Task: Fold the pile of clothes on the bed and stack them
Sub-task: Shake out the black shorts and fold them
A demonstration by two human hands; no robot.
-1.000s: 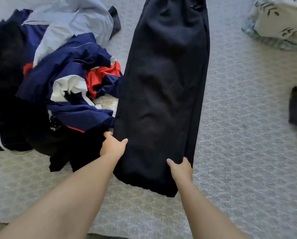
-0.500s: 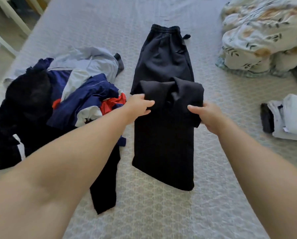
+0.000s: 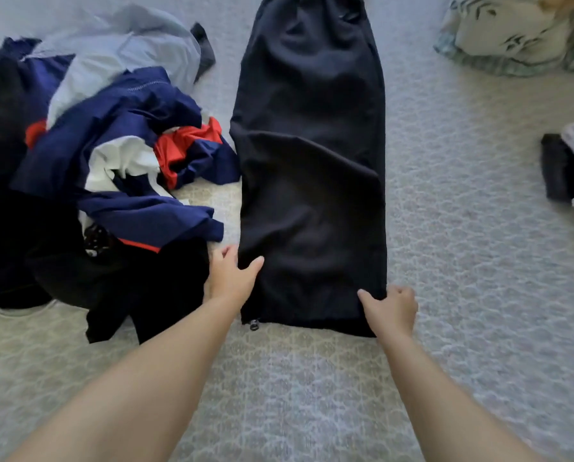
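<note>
Both hands, left hand (image 3: 232, 278) and right hand (image 3: 392, 308), pinch the dark trousers' (image 3: 312, 161) hem corners mid-bed (image 3: 462, 261); unfolded pile (image 3: 112, 168) waits leftward, small folded stack (image 3: 569, 168) at the right edge.
</note>
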